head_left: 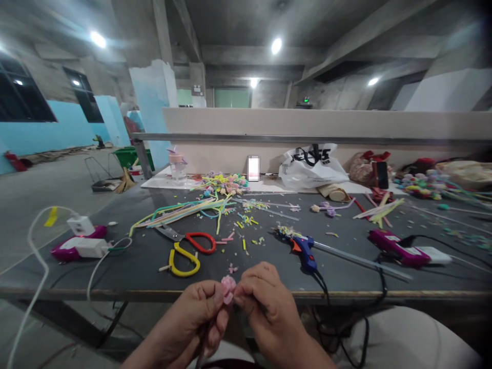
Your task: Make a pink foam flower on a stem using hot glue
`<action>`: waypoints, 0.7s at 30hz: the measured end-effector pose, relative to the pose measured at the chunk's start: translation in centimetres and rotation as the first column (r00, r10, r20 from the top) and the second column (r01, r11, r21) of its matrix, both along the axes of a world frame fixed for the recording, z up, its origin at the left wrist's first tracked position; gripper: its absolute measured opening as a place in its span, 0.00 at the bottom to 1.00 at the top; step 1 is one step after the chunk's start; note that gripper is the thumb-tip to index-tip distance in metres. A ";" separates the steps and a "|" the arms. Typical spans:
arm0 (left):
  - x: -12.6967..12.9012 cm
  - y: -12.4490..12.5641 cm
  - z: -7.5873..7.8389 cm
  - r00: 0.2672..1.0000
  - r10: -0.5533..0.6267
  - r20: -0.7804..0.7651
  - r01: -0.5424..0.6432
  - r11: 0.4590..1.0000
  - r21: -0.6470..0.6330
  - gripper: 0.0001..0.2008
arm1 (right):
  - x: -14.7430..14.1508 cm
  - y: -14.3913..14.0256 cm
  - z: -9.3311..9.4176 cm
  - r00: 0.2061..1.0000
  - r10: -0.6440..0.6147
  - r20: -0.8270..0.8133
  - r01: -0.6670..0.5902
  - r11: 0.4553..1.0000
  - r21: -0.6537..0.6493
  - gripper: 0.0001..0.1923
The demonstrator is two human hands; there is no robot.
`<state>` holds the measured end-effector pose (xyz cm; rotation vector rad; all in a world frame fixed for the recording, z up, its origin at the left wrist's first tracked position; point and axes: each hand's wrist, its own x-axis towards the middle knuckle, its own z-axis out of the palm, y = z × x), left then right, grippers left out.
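Close to the table's front edge, my left hand is closed around a small pink flower, thumb and finger just under its head. A thin dark stem seems to run down below that hand. From the other side, the fingertips of my right hand are pinched against the flower's petals; any tiny piece between them is hidden. A small pink scrap lies just beyond the flower. Scissors with one red and one yellow handle rest to the left. A blue glue gun with a clear glue stick lies to the right.
Fuzzy coloured stems and a heap of small flowers lie farther back among scattered clippings. Purple power strips with white plugs sit on both sides, cables trailing over the edge. A white plastic bag, phone and clear bottle stand behind.
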<state>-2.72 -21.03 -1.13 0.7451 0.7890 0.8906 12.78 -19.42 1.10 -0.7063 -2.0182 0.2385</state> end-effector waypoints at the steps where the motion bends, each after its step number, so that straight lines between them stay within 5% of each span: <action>1: 0.0 0.0 0.0 1.000 0.004 -0.003 -0.004 1.000 0.003 0.15 | 0.0 0.0 0.0 1.000 0.006 0.013 -0.006 1.000 -0.003 0.10; 12: -0.6 0.1 0.6 0.998 -0.040 0.043 0.042 0.998 -0.036 0.14 | 0.3 -0.1 -0.2 0.993 0.010 -0.115 -0.027 0.989 -0.145 0.07; 21: -0.8 0.3 0.2 0.991 -0.036 0.129 0.049 0.994 -0.099 0.15 | 0.6 -0.3 -0.3 1.000 0.012 0.010 -0.013 0.990 0.142 0.19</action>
